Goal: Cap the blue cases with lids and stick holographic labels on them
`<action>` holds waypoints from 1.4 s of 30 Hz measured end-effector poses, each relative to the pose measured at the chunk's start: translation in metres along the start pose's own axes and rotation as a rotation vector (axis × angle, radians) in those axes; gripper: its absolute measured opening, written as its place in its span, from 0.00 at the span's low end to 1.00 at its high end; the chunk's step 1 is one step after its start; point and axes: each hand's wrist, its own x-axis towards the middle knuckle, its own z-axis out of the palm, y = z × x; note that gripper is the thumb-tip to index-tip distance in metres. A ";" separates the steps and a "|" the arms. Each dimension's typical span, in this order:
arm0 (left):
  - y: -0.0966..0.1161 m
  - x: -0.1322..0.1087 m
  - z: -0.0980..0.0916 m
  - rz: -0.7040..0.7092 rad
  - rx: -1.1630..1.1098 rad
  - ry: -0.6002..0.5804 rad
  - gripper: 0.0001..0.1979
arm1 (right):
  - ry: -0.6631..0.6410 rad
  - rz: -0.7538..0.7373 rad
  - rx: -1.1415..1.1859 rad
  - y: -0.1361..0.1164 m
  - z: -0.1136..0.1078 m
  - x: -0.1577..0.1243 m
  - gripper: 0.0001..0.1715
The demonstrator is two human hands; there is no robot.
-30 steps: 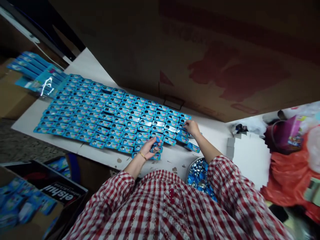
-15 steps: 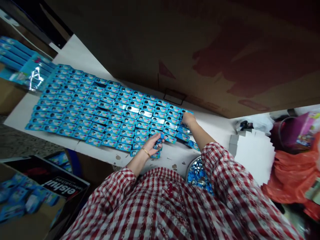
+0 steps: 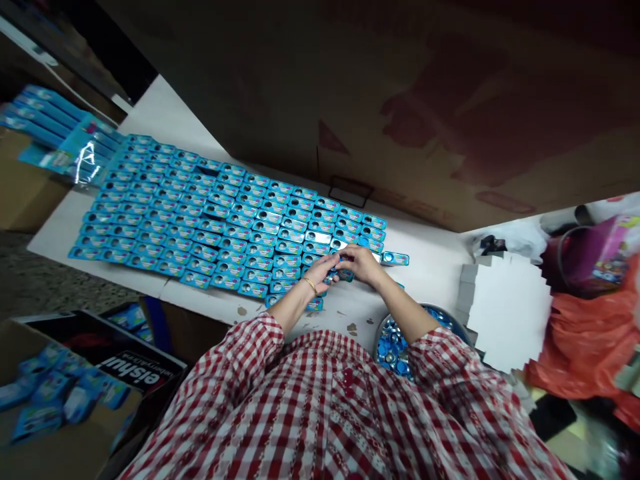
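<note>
Bowl: from my remote seat I see the bowl (image 3: 379, 335) of blue and silver discs (image 3: 395, 349) by the near edge of the bench (image 3: 427, 283), partly hidden under the right forearm (image 3: 406, 307); a dropped elbow could tip it and scatter them.
Lower carton: off the near-left side, below bench height, a carton (image 3: 30, 461) holds a jumble of packs; anything nudged over the near edge could fall that way.
Left hand: the left hand (image 3: 318, 272) has its fingers curled around a few discs, over the near side of the rows; a looser curl could spill them.
Right hand: the right hand (image 3: 358, 262) brings thumb and fingers together at the left fingertips (whether they pinch a disc, I cannot tell); a slip could lose one between packs.
Rows: blue packs (image 3: 233, 243) fill the bench from its left end past the middle, tightly spaced, so a dragging cuff could skew several.
Stray pack: one stray pack (image 3: 397, 259) sits toward the right edge, near the right wrist; a careless sweep could knock it.
Tall carton: the tall carton (image 3: 300, 100) crowds the far edge; if bumped, it could shove the farthest packs.
</note>
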 end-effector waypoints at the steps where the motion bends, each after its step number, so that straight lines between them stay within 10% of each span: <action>1: -0.001 0.001 0.001 -0.003 0.000 -0.006 0.12 | 0.015 0.015 0.006 -0.002 0.001 -0.001 0.11; 8: -0.004 0.005 0.010 -0.110 0.006 -0.083 0.08 | -0.016 0.086 0.058 0.010 -0.011 0.001 0.16; 12: 0.001 0.009 0.010 -0.152 -0.030 -0.075 0.06 | 0.085 0.370 0.193 0.035 -0.027 0.008 0.13; 16: 0.009 0.008 0.005 -0.138 -0.063 -0.026 0.04 | 0.259 0.599 -0.139 0.060 -0.048 0.030 0.04; 26: 0.016 0.006 -0.005 -0.184 -0.189 -0.060 0.06 | -0.139 0.853 -0.645 0.069 -0.068 0.097 0.25; 33: 0.020 0.018 -0.007 -0.151 -0.121 -0.157 0.15 | 0.094 0.494 -0.521 0.040 -0.049 0.056 0.15; 37: 0.013 0.024 -0.001 -0.093 -0.018 -0.128 0.12 | -0.111 0.107 -0.195 0.017 -0.016 0.035 0.09; 42: 0.008 0.019 0.010 -0.118 -0.019 -0.147 0.07 | -0.065 0.266 0.077 0.025 -0.013 0.030 0.03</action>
